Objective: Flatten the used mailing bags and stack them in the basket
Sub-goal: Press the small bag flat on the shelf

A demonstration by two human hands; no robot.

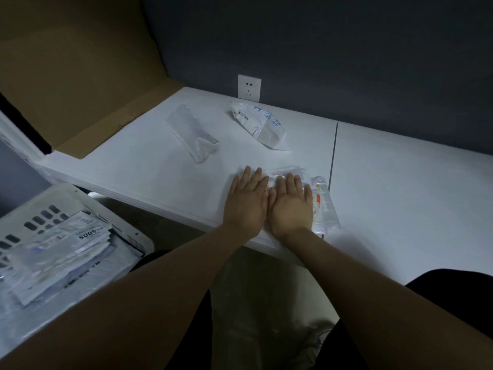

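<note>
Left hand [246, 206], right hand [290, 209] flat, fingers straight, pressing crinkled translucent mailing bag [289, 170]; nothing gripped.

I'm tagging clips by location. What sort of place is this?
Probably a small office or home workspace used for sorting parcels: a white desk against a dark wall with a wall socket, a cardboard sheet standing at the left, and a basket of flattened mailing bags beside the desk.
</note>
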